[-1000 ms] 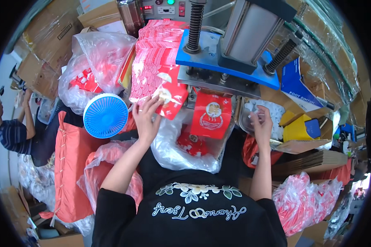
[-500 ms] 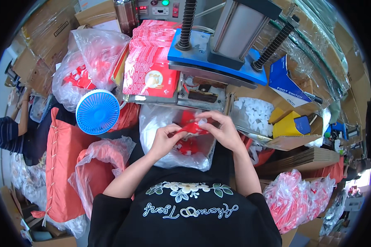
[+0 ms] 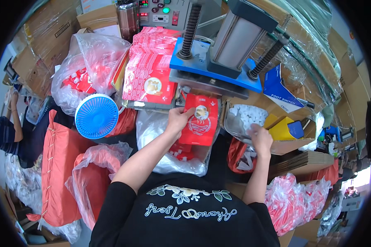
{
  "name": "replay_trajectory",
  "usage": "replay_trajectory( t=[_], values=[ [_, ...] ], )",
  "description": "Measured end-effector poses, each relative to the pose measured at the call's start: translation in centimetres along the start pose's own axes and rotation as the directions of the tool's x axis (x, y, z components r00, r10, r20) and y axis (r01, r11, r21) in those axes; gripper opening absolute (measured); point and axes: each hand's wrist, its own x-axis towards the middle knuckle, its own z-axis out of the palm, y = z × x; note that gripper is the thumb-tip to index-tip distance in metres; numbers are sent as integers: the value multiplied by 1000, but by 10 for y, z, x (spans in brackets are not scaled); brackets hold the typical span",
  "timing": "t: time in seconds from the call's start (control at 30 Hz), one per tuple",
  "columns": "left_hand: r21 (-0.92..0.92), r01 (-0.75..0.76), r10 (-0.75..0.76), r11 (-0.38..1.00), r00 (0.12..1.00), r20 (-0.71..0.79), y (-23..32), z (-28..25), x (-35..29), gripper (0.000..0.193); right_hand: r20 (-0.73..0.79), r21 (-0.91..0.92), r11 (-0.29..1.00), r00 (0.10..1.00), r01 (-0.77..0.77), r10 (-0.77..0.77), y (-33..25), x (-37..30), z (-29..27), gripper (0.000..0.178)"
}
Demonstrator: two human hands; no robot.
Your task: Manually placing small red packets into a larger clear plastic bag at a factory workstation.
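My left hand [image 3: 179, 120] pinches the left edge of a flat red printed pouch [image 3: 199, 123], held upright in front of the press. Below the pouch, a clear plastic bag [image 3: 152, 131] lines a bin with several red pieces with white parts [image 3: 180, 153]. My right hand [image 3: 261, 140] is over a tray of small white plastic pieces [image 3: 248, 115]. Its fingers are drawn together at the near edge of the pile, slightly blurred, and whatever is between them is hidden.
A press with a blue plate [image 3: 218, 68] stands behind the pouch. To its left lies a stack of red pouches [image 3: 146, 80]. A blue fan [image 3: 97, 116] stands at left, and a yellow box [image 3: 286, 128] is right of the tray. Another person's arm [image 3: 16, 117] shows at far left.
Both hands were together over the lined bin, working on a small red piece. Now the left holds up a flat red pouch, and the right has moved right to the white pieces.
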Motion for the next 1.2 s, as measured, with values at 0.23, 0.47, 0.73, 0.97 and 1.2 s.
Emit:
replay_trajectory(
  t=[0.23, 0.47, 0.73, 0.97, 1.2],
  values=[
    [708, -455, 553, 540, 826, 108, 33, -36, 5, 40, -97, 178, 971, 984, 162, -146, -18, 5, 35, 33],
    [911, -404, 720, -84, 607, 336, 21, -131, -18, 46, -182, 625, 758, 979, 186, -90, 10, 10, 33, 23],
    [533, -539, 564, 653, 815, 133, 25, -88, -57, 12, -253, 592, 613, 842, 524, -477, -94, -9, -5, 22],
    [578, -454, 311, 679, 890, 334, -20, -73, -71, 12, -11, 725, 463, 681, 510, -732, -130, -18, 1, 25],
    [430, -155, 100, 889, 984, 149, -19, -50, -34, 30, -77, 759, 557, 896, 337, -437, -106, 0, 11, 33]
  ],
)
